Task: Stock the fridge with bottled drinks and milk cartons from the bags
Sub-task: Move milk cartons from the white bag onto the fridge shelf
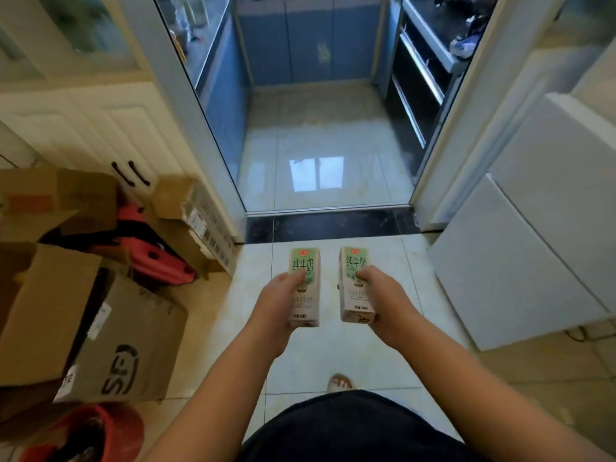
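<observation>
I hold two green-and-white milk cartons out in front of me over the tiled floor. My left hand [278, 303] grips the left milk carton [305, 265] from its left side, thumb across its face. My right hand [383, 300] grips the right milk carton [355, 261] from its right side. Both cartons point away from me, a small gap apart. The white fridge [533, 235] stands at the right with its doors closed.
Cardboard boxes [110, 331] and a red case [156, 258] crowd the floor at the left below cream cabinets [90, 128]. Straight ahead an open doorway with a dark threshold [333, 225] leads into a narrow blue kitchen. My foot [340, 383] shows below.
</observation>
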Tool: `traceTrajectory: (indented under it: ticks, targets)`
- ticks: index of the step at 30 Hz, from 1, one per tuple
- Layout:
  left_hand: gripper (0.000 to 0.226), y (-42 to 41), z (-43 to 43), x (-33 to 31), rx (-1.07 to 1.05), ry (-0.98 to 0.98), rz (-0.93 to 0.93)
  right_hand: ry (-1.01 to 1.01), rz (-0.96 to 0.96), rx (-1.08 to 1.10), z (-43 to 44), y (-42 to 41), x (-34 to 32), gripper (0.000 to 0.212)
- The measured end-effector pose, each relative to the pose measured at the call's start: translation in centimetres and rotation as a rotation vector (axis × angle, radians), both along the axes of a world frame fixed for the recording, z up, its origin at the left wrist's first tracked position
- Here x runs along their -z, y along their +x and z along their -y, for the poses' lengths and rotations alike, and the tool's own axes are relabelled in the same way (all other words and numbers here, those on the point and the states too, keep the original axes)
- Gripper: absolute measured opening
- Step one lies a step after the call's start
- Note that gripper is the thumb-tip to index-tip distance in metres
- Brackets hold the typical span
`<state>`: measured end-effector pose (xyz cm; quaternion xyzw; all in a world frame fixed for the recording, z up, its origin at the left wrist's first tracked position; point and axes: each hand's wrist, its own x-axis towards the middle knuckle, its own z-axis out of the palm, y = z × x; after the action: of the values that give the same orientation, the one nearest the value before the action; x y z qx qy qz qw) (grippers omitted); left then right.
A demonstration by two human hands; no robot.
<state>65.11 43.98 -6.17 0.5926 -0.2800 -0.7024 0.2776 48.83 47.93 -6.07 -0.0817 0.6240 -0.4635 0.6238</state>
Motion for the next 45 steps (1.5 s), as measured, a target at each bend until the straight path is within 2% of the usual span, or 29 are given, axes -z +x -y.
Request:
traceTrajectory:
  ticks: [5, 9, 15, 21, 27, 32, 38, 42, 45]
  targets:
    - [0.026, -4.7, 6.3, -1.2, 0.034, -0.117, 0.013, -0.098, -0.086, -0.042, 6.1, -3.1, -1.4, 0.019]
    - [0.023, -9.1, 11.2, -1.5, 0.111, -0.172, 0.014, -0.246, -0.143, 0.008, 9.5, -6.6, -1.5, 0.032]
    - [0.024, -17.3, 18.7, -1.7, 0.305, -0.238, -0.033, -0.275, -0.214, 0.244, 14.6, -13.3, -1.0, 0.042]
    - [0.018, -27.1, 26.2, -3.6, 0.61, -0.378, -0.173, -0.29, -0.338, 0.514, 20.4, -20.3, -3.2, 0.037]
    - [0.009, -37.3, 31.9, -6.8, 0.865, -0.547, -0.296, -0.295, -0.612, 0.747, 24.8, -26.5, -6.9, 0.037]
    - [0.01, -45.2, 33.1, -10.3, 1.016, -0.714, -0.434, -0.356, -0.852, 0.901, 25.3, -31.3, -11.3, 0.043]
    - [0.025, -54.9, 31.6, -16.5, 1.111, -0.852, -0.68, -0.477, -1.153, 1.04, 23.8, -38.8, -16.9, 0.045]
    - [0.02, -61.1, 30.0, -20.7, 1.084, -0.97, -0.809, -0.594, -1.301, 1.095, 22.5, -44.6, -20.5, 0.053]
    - [0.027, -65.4, 28.7, -24.3, 1.047, -1.017, -0.894, -0.687, -1.377, 1.111, 21.6, -49.1, -23.7, 0.056]
